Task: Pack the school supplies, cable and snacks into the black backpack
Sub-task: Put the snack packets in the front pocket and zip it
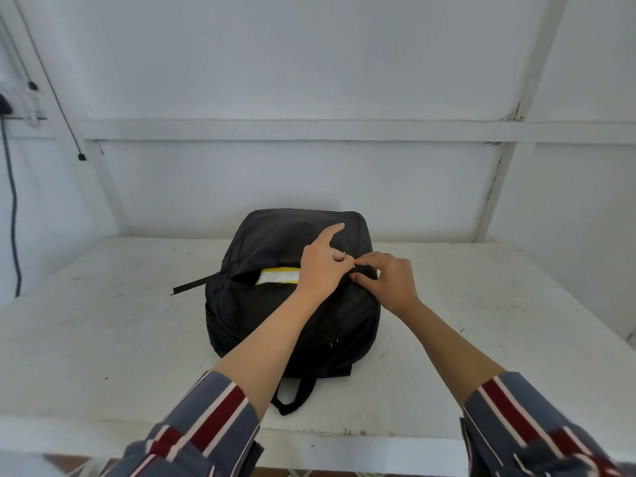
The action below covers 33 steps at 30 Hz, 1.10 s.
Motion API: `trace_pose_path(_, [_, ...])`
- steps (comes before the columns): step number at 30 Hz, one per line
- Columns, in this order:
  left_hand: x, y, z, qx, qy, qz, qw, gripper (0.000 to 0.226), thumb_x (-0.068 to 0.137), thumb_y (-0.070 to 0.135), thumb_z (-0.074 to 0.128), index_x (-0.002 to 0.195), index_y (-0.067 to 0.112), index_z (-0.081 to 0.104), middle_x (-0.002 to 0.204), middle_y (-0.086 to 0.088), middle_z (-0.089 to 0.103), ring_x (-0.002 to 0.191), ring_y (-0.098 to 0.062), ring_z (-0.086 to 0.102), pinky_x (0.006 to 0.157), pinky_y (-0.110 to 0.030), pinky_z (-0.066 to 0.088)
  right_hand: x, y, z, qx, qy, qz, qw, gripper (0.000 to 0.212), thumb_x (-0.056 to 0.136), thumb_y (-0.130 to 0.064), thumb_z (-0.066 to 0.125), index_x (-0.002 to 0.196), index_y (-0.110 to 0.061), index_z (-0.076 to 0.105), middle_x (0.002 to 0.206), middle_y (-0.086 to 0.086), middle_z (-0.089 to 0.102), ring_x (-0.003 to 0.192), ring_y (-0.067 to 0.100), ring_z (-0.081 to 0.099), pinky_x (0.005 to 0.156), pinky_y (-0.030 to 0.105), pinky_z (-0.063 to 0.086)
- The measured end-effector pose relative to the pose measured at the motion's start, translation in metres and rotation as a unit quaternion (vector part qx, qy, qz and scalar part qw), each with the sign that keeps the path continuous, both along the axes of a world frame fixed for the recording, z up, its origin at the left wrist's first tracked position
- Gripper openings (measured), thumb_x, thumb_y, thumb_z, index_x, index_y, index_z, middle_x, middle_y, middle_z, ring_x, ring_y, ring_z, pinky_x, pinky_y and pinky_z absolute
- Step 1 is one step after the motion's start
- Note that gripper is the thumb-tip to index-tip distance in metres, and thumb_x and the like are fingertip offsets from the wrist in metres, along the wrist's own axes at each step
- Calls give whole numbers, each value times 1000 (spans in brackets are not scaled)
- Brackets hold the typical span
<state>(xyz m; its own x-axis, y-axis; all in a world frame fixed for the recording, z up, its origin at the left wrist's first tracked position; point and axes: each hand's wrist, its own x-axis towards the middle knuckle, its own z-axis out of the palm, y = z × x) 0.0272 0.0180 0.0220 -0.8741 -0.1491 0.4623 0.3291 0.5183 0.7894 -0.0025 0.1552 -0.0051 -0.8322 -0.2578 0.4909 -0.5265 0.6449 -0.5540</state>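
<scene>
White table (103,339) and wall (309,80)
A dark cord (13,215) hangs down at the left, under a socket (24,101).

White painted table (103,339) against white wall (309,63) with raised beams (309,130); dark cables (14,218) hanging at left

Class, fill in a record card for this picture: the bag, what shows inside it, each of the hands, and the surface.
bag: black backpack, lying flat, opening partly open
surface: white table
seen inside: yellow-edged item; other contents hidden
left hand: pinches at the opening's edge, forefinger stretched over the bag
right hand: pinches the same edge, right beside the left
strap end: sticks out on the left side
</scene>
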Motion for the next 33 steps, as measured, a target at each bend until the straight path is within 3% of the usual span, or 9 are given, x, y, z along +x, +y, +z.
trace_pose_path(6, [8,-23,1,30,-2,17,999,72,76,3,72,137,22,38,75,0,72,76,-6,66,76,6,33,-1,1,-1,4,27,-26,999,17,84,-31,66,100,-32,72,104,-13,69,101,9,58,88,30,26])
trace_pose_path(13, [19,-44,-2,78,-16,31,996,59,75,0,72,126,16,44,71,1,67,72,-5,64,72,-2,44,-3,2,1,34,30,-42,998,19,85,-35,64,102,-32,71,109,-12,68,106,11,56,86,28,21])
trace_pose_path(17, [20,-53,0,57,-38,32,997,46,76,3,72,112,18,49,74,4,64,69,-2,61,84,-19,46,-2,0,7,63,37,-59,996,17,86,-36,63,101,-33,71,110,-11,68,104,13,55,88,31,20])
trace_pose_path(21, [17,-63,1,62,-47,20,997,40,76,4,72,104,20,47,77,6,62,69,-3,61,70,-10,42,2,0,14,95,45,-92,990,17,85,-39,62,100,-36,70,110,-14,67,105,12,52,88,32,18])
trace_pose_path(27, [16,-67,4,29,-76,-22,996,32,77,6,71,95,19,48,69,4,65,71,2,57,71,-4,32,7,-7,31,200,-30,-115,973,24,83,-46,62,107,-40,64,119,-16,62,117,10,49,101,42,16])
trace_pose_path(31, [16,-68,10,31,-74,-38,996,28,79,9,71,97,16,51,76,0,66,68,7,54,63,10,27,14,-28,38,199,-14,-63,978,32,82,-49,62,113,-43,61,123,-18,58,119,8,46,101,46,14])
trace_pose_path(33, [17,-68,9,18,-70,-44,996,27,79,9,71,96,16,51,73,0,67,66,3,58,67,6,32,16,-36,32,213,11,-77,974,25,86,-45,59,110,-41,64,120,-16,60,115,7,47,100,44,14])
